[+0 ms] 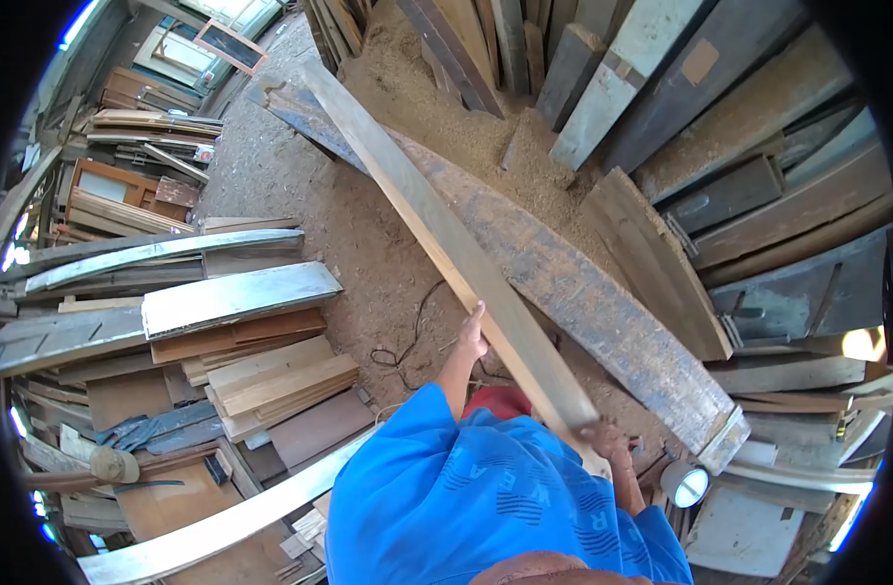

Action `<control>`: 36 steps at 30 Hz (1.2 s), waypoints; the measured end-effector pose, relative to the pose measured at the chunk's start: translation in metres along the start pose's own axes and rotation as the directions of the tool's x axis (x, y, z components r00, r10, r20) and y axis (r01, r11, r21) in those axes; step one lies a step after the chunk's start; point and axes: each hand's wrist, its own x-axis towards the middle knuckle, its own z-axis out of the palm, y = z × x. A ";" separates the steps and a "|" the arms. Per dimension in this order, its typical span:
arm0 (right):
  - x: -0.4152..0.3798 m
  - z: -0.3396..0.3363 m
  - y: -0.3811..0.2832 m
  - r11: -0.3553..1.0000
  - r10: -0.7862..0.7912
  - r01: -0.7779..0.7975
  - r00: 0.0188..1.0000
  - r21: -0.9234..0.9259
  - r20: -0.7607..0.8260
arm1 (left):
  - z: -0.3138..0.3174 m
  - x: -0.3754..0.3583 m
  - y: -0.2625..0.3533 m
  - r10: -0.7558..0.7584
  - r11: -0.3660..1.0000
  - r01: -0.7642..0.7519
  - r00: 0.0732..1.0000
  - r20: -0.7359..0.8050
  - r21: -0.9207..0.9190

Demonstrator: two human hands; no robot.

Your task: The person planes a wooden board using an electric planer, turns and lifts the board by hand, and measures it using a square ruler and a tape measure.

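Observation:
A long wooden beam [446,244] runs slantwise from the upper left down to my body, in front of my blue shirt. My left hand [474,333] presses against its left side near the middle, with the thumb pointing up along the edge. At the beam's near end, my right hand [610,444] is wrapped round the right edge and end, its fingers closed. Under and to the right of the beam lies a wide, worn plank [554,273] with a scuffed surface, slanting the same way.
Stacked boards [280,385] and a pale panel [237,297] lie at left. Tall planks [700,68] lean at upper right over sawdust [397,88]. A dark cord [397,356] crosses the dirt floor. A round white lamp-like object [684,484] is at lower right.

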 end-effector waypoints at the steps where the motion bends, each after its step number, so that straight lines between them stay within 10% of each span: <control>1: -0.014 -0.001 -0.006 0.998 0.043 -0.048 0.992 -0.044 -0.115 | -0.005 0.001 0.001 -0.006 1.000 0.007 1.000 -0.010 0.024; 6: -0.083 0.041 0.071 0.855 0.514 -0.474 0.729 0.209 -0.452 | 0.015 0.026 0.015 0.060 0.998 -0.060 0.997 -0.041 0.008; 8: -0.076 0.139 0.143 0.682 0.644 -0.686 0.400 0.252 -0.652 | 0.024 0.036 0.024 0.127 0.992 -0.128 0.988 -0.086 -0.008; 9: -0.070 0.142 0.145 0.670 0.737 -0.481 0.521 0.565 -0.430 | 0.031 0.038 0.026 0.149 0.989 -0.150 0.980 -0.130 0.005; 11: -0.062 0.146 0.145 0.187 0.580 -0.119 0.815 0.975 -0.012 | 0.048 0.029 0.029 0.200 0.979 -0.186 0.956 -0.213 0.084; 16: -0.033 0.167 0.167 -0.125 0.536 0.032 0.843 0.992 0.040 | 0.063 0.014 0.014 0.275 0.943 -0.185 0.902 -0.334 0.278; 25: -0.054 0.094 0.274 0.035 0.780 0.179 0.610 0.983 -0.139 | 0.099 -0.059 -0.088 0.262 0.961 -0.226 0.925 -0.276 0.157; 32: -0.065 -0.002 0.224 0.068 0.658 0.193 0.729 0.979 -0.190 | 0.130 -0.026 -0.023 0.194 0.967 -0.146 0.953 -0.232 0.208; 36: -0.010 0.000 0.232 0.337 0.565 0.175 0.749 0.925 -0.347 | 0.138 0.011 0.027 0.225 0.965 -0.193 0.957 -0.182 0.179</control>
